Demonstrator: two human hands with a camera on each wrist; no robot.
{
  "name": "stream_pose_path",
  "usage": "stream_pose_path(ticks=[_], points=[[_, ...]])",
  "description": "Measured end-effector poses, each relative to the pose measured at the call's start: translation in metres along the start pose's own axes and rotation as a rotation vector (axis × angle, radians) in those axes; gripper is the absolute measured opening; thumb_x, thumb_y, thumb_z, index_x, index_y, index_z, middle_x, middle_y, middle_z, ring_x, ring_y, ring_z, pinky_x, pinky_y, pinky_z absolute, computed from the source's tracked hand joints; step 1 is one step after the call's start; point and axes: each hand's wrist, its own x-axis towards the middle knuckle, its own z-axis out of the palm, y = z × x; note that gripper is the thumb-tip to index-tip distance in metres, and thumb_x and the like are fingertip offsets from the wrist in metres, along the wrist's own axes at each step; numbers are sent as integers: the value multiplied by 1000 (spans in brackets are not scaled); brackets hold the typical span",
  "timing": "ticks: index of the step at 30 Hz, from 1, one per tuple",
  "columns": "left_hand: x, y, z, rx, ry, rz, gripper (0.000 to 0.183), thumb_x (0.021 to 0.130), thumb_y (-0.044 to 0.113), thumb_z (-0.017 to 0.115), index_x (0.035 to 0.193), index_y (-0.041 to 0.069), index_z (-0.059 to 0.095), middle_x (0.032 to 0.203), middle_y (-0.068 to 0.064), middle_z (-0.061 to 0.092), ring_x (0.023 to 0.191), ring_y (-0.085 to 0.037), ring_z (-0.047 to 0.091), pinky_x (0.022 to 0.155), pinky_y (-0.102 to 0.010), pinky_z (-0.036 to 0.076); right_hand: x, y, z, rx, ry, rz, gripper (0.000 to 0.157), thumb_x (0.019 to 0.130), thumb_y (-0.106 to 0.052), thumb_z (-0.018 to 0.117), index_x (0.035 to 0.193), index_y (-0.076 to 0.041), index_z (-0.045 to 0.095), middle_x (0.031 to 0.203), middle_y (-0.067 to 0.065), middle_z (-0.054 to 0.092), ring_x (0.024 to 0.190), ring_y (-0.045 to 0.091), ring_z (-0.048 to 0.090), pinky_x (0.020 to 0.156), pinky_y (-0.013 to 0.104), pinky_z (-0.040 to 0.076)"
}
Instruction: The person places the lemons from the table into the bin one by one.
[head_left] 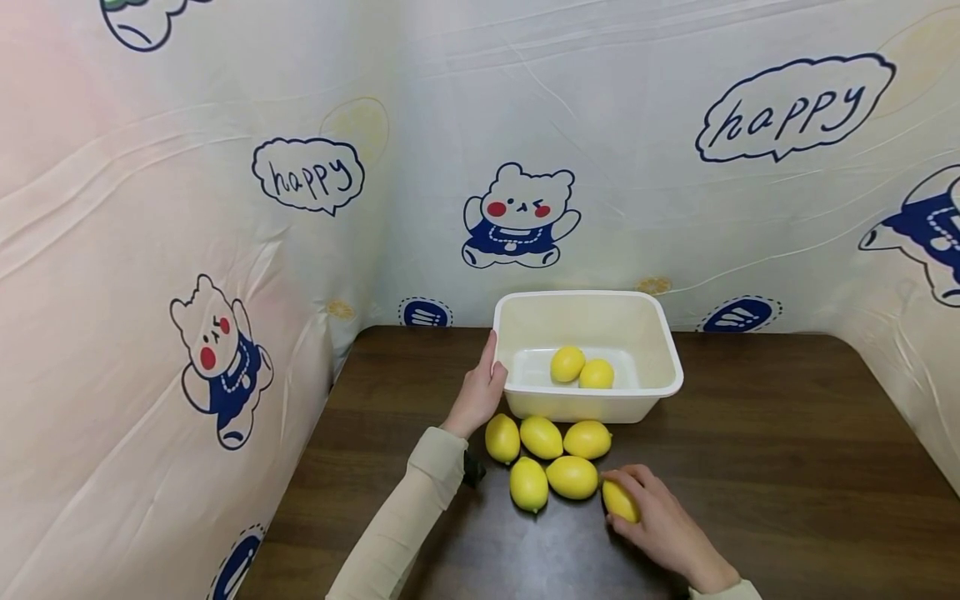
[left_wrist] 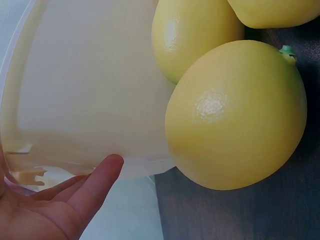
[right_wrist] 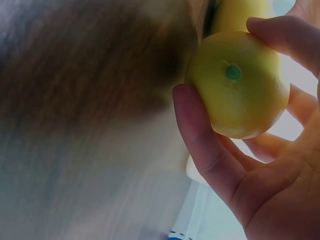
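My right hand (head_left: pixel 660 521) grips a yellow lemon (head_left: pixel 621 501) low over the front of the table. In the right wrist view, thumb and fingers curl round that lemon (right_wrist: pixel 240 87), its green stem end toward the camera. My left hand (head_left: pixel 480 392) rests against the left side of a white plastic bin (head_left: pixel 585 406), fingers straight along its wall. The left wrist view shows the left hand's thumb (left_wrist: pixel 97 187) extended against the bin. Two lemons (head_left: pixel 567 364) lie inside the bin. Several more lemons (head_left: pixel 542 437) sit grouped on the table before it.
The dark wooden table (head_left: pixel 787 450) runs out to both sides of the bin. Behind it and at the sides hangs a pale curtain (head_left: pixel 637 225) printed with bears and lettering, close to the bin's back rim.
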Motion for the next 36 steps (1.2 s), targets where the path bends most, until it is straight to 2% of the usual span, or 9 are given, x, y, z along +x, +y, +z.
stream_pose_path(ticks=[7, 14, 22, 28, 33, 36], points=[[0, -1, 0, 10, 10, 7, 61, 101, 20, 32, 157, 20, 7, 157, -6, 30, 107, -23, 55, 106, -42, 43, -1, 0, -4, 0, 19, -5, 46, 80, -19, 74, 124, -21, 62, 120, 0, 55, 103, 18, 53, 83, 40, 46], [0, -1, 0, 12, 8, 5, 61, 102, 21, 32, 157, 20, 6, 158, -5, 29, 110, -23, 56, 107, -42, 41, -1, -1, -8, -17, 25, 12, 47, 78, -20, 73, 123, -26, 62, 124, 1, 54, 102, 18, 53, 74, 35, 45], [0, -1, 1, 11, 9, 3, 61, 101, 23, 31, 157, 21, 6, 157, -5, 30, 108, -22, 55, 107, -42, 42, 0, -1, -12, -18, 49, 1, 49, 77, -19, 73, 124, -24, 63, 126, 3, 54, 101, 20, 53, 73, 34, 45], [1, -1, 1, 15, 13, 11, 61, 101, 22, 31, 157, 20, 7, 158, -6, 29, 108, -23, 55, 106, -43, 43, 0, -1, -16, -16, 38, 15, 49, 78, -21, 72, 126, -24, 62, 128, 4, 53, 101, 20, 52, 71, 34, 44], [1, -1, 1, 8, 15, 20, 61, 101, 20, 32, 157, 17, 7, 158, -6, 30, 113, -23, 55, 105, -43, 43, -1, -2, -18, -23, 80, -14, 49, 76, -18, 72, 124, -21, 63, 126, 4, 54, 98, 19, 51, 69, 32, 42], [1, -2, 1, 5, 16, 17, 61, 101, 20, 32, 157, 18, 7, 157, -6, 30, 109, -23, 56, 104, -42, 44, -2, -3, -20, -30, 105, -30, 49, 75, -17, 73, 124, -22, 64, 125, 3, 55, 98, 18, 52, 69, 31, 42]])
